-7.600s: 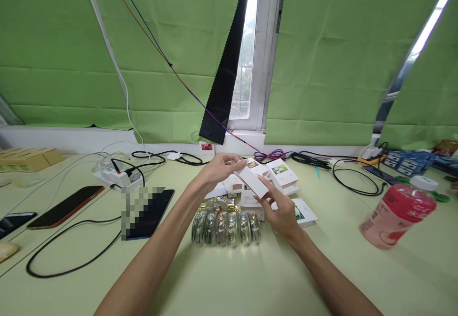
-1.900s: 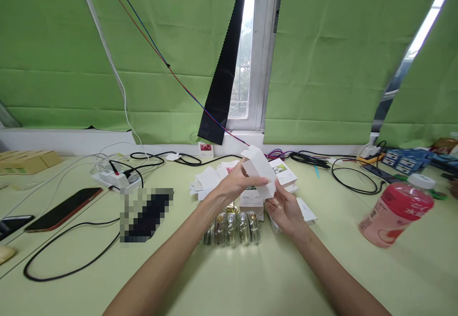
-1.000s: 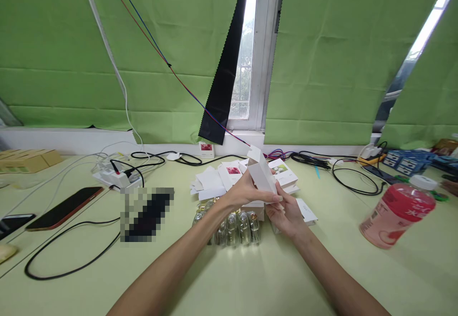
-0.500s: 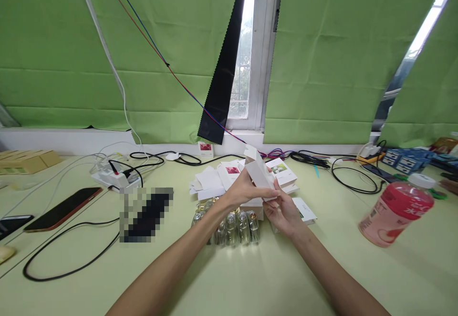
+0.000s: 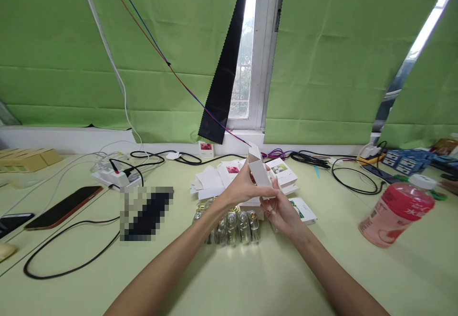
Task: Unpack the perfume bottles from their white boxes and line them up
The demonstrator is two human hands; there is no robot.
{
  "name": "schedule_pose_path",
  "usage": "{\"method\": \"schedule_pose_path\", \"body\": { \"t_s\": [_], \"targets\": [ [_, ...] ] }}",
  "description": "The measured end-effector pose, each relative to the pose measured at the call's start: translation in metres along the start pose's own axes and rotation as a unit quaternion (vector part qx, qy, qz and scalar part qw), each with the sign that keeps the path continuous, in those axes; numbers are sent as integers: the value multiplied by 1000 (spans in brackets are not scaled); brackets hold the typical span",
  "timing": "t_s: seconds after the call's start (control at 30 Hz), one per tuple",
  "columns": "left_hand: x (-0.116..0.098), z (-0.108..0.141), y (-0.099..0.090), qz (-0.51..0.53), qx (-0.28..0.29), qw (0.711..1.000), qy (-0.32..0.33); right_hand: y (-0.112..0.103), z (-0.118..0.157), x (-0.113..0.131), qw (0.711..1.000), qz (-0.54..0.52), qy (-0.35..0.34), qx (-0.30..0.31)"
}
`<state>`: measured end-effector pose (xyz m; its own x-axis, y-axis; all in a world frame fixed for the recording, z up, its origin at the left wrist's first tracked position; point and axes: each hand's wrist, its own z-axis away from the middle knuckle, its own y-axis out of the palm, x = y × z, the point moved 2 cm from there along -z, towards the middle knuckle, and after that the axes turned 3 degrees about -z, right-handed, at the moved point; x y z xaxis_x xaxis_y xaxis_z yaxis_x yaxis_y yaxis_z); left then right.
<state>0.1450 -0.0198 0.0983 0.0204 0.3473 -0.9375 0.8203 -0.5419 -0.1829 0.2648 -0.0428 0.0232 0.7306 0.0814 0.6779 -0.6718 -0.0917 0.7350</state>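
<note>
A small white cardboard box with a raised end flap is held up between both hands over the table. My left hand is closed around its near left side, thumb along the lower edge. My right hand grips the lower right end, with its fingertips partly hidden. Just below, a cluster of small clear-wrapped bottles stands in rows, partly covered by my left forearm. Behind the hands lie white boxes with printed pictures, one with a red picture and one with a green picture.
To the right stands a pink drink bottle with a white cap. Phones, a black cable loop and a power strip lie to the left. Cables run along the wall. Another white box lies beside my right wrist.
The white box has turned slightly more upright in my hands. Both hands keep hold of it and have shifted only a little.
</note>
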Motion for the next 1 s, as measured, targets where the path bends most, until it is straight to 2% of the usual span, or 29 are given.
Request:
{"method": "schedule_pose_path", "body": {
  "t_s": [0.1,0.17,0.3,0.43,0.63,0.73,0.87,1.0],
  "targets": [
    [-4,-1,-7,-3,-24,1000,0,0,0,1,995,71,-74,-3],
    [-8,-2,-14,1,-54,999,5,-3,1,4,974,166,-149,-35],
    [-12,-6,-34,6,-148,989,-1,-10,4,13,885,354,-281,-112],
    [-12,-9,-50,0,-227,974,-18,-18,1,17,796,486,-333,-140],
    [-9,-8,-56,-4,-246,969,-35,-34,-12,9,707,636,-287,-115],
    [-9,-8,-54,-6,-249,968,-44,-41,-15,6,676,683,-255,-113],
    [-8,-9,-52,4,-247,968,-51,-45,-17,4,668,704,-214,-110],
    [-5,-10,-53,-1,-252,965,-71,-44,-17,3,686,695,-194,-93]
  ]
}}
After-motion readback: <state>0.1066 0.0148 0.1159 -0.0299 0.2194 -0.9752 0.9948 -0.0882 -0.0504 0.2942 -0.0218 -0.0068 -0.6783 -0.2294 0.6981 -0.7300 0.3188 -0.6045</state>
